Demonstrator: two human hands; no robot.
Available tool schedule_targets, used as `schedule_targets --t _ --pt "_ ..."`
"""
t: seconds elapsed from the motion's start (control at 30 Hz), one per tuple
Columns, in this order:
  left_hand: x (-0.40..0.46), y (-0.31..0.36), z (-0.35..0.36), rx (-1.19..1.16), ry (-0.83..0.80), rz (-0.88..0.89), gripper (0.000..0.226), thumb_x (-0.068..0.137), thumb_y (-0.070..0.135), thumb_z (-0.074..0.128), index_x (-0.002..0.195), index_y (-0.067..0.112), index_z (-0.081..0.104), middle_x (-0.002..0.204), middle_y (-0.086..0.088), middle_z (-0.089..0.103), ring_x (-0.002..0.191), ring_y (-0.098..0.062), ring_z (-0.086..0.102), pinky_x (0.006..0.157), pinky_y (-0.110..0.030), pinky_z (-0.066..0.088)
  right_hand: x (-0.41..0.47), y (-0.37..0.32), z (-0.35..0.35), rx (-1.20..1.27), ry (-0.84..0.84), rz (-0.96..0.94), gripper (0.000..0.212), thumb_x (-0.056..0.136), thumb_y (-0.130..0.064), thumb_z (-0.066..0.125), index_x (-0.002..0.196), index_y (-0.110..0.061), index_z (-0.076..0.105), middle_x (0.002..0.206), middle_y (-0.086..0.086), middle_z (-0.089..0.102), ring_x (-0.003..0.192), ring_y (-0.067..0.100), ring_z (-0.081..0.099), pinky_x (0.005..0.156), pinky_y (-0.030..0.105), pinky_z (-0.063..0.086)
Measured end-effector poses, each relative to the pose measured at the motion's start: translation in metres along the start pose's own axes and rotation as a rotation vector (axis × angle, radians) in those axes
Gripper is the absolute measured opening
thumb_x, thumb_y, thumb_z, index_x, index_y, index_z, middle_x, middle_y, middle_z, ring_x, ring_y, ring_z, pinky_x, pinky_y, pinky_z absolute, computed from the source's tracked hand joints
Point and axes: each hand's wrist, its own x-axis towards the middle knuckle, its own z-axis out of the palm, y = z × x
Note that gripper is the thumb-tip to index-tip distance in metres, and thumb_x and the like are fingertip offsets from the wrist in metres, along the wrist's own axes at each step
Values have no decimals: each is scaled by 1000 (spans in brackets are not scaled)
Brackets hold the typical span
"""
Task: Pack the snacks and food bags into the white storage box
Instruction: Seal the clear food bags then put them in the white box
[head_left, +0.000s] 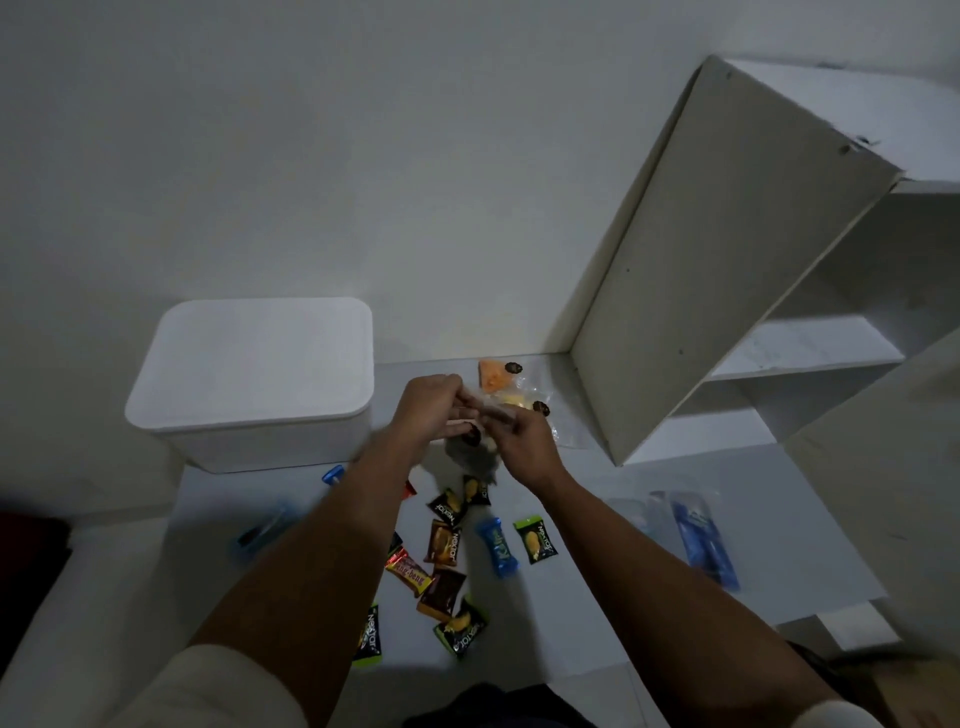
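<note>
The lidded white rectangular plastic storage box sits at the far left of the pale floor. Right of it, both hands meet, the left hand and right hand pinching a blurred clear food bag. Small foil snack packets lie scattered nearer. A white shelf unit stands right.

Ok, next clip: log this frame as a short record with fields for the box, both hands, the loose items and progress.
box: white storage box, lid on, at the wall
left hand: gripping the clear food bag
right hand: gripping the same bag from the other side
loose items: snack packets scattered on the floor; two more clear bags by the white shelf unit; blue packet on the right
progress: nothing visibly packed, box shut
</note>
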Motion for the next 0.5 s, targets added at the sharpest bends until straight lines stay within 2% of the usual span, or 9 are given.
schedule_targets --t 0.07,0.13,0.2,0.23,0.3,0.33,0.4,0.5 --pt "14 -6 -1 66 56 46 26 97 27 56 89 5 67 90 -15 77 82 -24 73 89 -49 60 14 5 -1 0 12 40 19 101 -15 61 98 -24 78 96 0 77 91 15 72 81 32 56" --pt "34 -15 -5 216 184 133 23 94 40 59 93 17 65 91 -4 75 86 -22 71 87 -48 60 31 10 -1 54 -11 82 19 101 -10 60 102 -13 78 101 5 78 95 17 74 77 24 55" --pt "45 -22 -10 331 275 193 19 92 34 62 109 26 61 106 3 70 97 -20 67 85 -37 56 43 9 -4 119 -22 119 17 100 -7 61 106 -3 76 105 11 77 94 13 74 70 14 51" --pt "54 -25 -13 355 291 201 29 92 28 62 121 28 59 116 6 65 103 -18 64 86 -33 53 52 8 -6 140 -36 131 17 100 -7 62 107 0 75 105 11 77 91 8 73 68 11 51" --pt "69 -29 -17 399 261 195 46 94 19 62 137 29 53 124 11 54 110 -13 55 89 -28 50 73 7 -7 180 -80 142 18 99 -9 64 108 2 74 103 8 76 87 0 73 67 9 50" --pt "76 -30 -19 417 230 186 46 95 17 61 139 27 54 125 11 53 111 -12 54 87 -24 49 84 6 -6 204 -99 147 17 99 -10 65 107 1 75 104 7 76 89 1 73 69 9 51" --pt "93 -32 -23 444 187 170 35 98 15 59 132 19 63 125 6 62 108 -10 57 80 -15 46 109 6 -3 242 -115 154 15 98 -12 67 106 -3 77 108 8 76 98 9 73 74 13 52" --pt "120 -32 -31 364 248 173 20 100 20 60 113 17 75 115 -3 74 102 -18 68 81 -22 53 146 3 5 228 -146 175 21 98 -15 66 113 -2 75 114 8 76 101 6 72 79 14 54"
